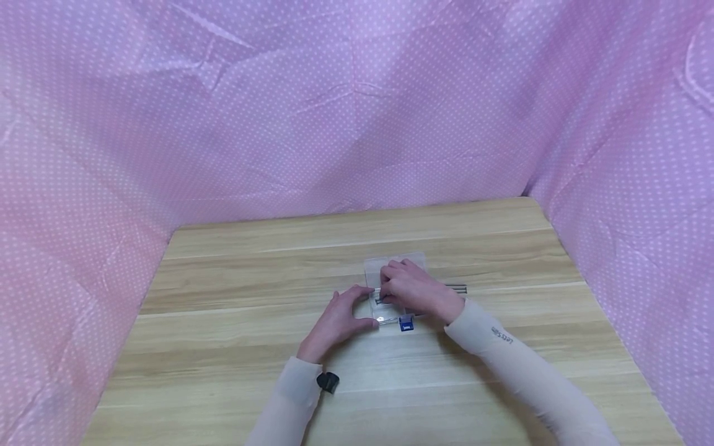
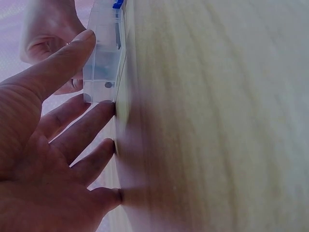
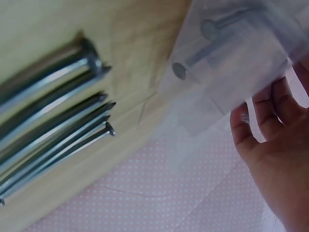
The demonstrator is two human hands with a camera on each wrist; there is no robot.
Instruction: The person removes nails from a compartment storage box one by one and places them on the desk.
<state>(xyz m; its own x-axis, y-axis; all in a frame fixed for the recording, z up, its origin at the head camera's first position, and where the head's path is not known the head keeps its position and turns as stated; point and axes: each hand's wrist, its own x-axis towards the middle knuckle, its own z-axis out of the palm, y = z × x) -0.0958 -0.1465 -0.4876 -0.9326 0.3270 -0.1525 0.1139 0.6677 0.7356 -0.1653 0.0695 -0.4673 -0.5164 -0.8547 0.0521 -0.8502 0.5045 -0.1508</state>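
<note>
A clear plastic box point(image 1: 393, 313) with its lid raised stands mid-table. My left hand point(image 1: 338, 317) grips its left end, thumb on the near side and fingertips on the far side; the left wrist view shows this hold up close. Over the box, my right hand point(image 1: 409, 286) has its fingers bent down inside, pinching a nail point(image 1: 380, 301), though the fingers hide most of it. Nail heads point(image 3: 179, 71) show through the plastic in the right wrist view. Several loose steel nails point(image 3: 53, 111) lie side by side on the table, right of the box under my right wrist.
A blue piece point(image 1: 406, 323) sits at the box's near side. The wood-grain table point(image 1: 234, 297) carries all of this. Pink dotted cloth point(image 1: 357, 124) hangs behind it and along both sides.
</note>
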